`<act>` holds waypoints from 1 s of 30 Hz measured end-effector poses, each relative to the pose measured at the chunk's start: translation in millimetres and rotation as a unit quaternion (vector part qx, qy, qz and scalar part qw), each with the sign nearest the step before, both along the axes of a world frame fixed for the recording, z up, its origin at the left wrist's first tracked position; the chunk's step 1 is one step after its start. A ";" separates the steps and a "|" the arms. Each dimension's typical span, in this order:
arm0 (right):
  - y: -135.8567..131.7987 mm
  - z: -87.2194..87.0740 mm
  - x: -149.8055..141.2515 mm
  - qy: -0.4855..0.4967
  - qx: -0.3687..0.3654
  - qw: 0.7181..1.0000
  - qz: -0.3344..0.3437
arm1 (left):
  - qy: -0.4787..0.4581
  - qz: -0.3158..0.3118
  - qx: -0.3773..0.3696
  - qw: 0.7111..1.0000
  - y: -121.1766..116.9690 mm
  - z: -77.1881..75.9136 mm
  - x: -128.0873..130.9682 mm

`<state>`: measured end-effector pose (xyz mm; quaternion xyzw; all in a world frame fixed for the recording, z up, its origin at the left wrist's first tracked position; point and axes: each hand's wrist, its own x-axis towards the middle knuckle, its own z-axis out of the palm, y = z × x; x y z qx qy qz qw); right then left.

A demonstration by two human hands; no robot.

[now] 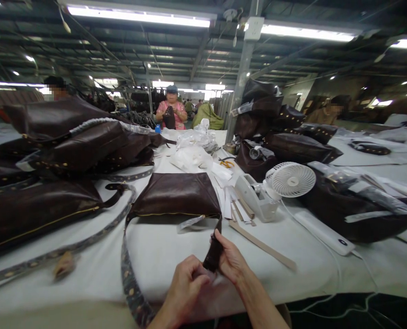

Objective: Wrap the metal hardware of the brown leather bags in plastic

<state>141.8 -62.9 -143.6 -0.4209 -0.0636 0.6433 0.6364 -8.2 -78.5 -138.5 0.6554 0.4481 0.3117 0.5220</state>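
A dark brown leather bag (178, 194) lies on the white-covered table in front of me, its zipper edge towards me. From its right corner a short dark leather strap (213, 252) runs down to my hands. My right hand (233, 261) is closed on this strap, thumb along its upper part. My left hand (189, 279) has its fingers curled and pinched at the strap's lower end; the fingertips are partly hidden. A long studded strap (128, 269), which looks wrapped in clear film, hangs from the bag's left corner past my left forearm. A small plastic-wrapped zipper pull (190, 222) lies below the zipper.
Dark bags (83, 146) are heaped at left, with another pile (268, 119) at back right. A white fan (289, 180), a power bank-like white device (327, 235), cardboard strips (263, 244) and yellow-handled scissors (227, 163) lie at right. A co-worker (171, 112) stands across the table.
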 end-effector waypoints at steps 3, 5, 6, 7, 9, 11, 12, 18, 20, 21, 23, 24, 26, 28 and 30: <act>-14.8 1.6 -7.4 -0.004 0.023 1.000 0.012 | -0.025 0.009 0.012 1.000 4.2 3.2 -3.4; -25.9 4.0 -11.2 -0.012 0.040 0.998 0.039 | -0.051 0.005 0.003 0.999 5.4 5.9 -6.6; -31.4 5.5 -12.2 -0.011 0.045 0.997 0.060 | -0.063 0.005 -0.009 0.998 4.9 7.5 -8.2; -36.5 6.8 -12.5 -0.006 0.048 0.995 0.084 | -0.076 0.008 -0.028 0.997 3.7 9.3 -9.9; -44.9 9.2 -11.4 0.003 0.053 0.989 0.135 | -0.095 0.010 -0.078 0.992 -0.5 14.7 -13.7; -49.9 10.8 -9.0 -0.004 0.061 0.983 0.173 | -0.098 -0.007 -0.108 0.989 -4.9 22.6 -19.1; -51.1 11.5 -7.6 -0.013 0.065 0.981 0.181 | -0.093 -0.022 -0.113 0.989 -6.7 26.9 -22.4; -49.5 17.3 1.8 -0.052 0.058 0.983 0.169 | -0.042 -0.023 -0.132 0.990 -12.5 39.1 -44.8; -49.7 20.6 5.2 -0.030 0.055 0.987 0.147 | -0.038 -0.022 -0.191 0.981 -16.1 36.5 -49.9; -50.4 22.5 6.5 -0.016 0.057 0.989 0.139 | -0.039 -0.025 -0.222 0.974 -18.5 34.7 -51.5; -52.5 26.2 8.0 0.008 0.061 0.988 0.140 | -0.048 -0.027 -0.259 0.964 -23.8 31.1 -52.8; -53.8 27.9 7.9 0.015 0.061 0.987 0.148 | -0.056 -0.029 -0.265 0.962 -26.3 29.3 -52.4; -56.3 30.5 6.0 0.021 0.057 0.985 0.160 | -0.081 -0.039 -0.283 0.955 -30.7 25.9 -49.9; -57.9 31.6 2.8 0.023 0.059 0.986 0.154 | -0.103 -0.048 -0.313 0.943 -33.7 22.6 -45.4; -58.4 31.6 -0.5 0.023 0.061 0.988 0.143 | -0.096 -0.051 -0.325 0.940 -35.1 20.3 -39.9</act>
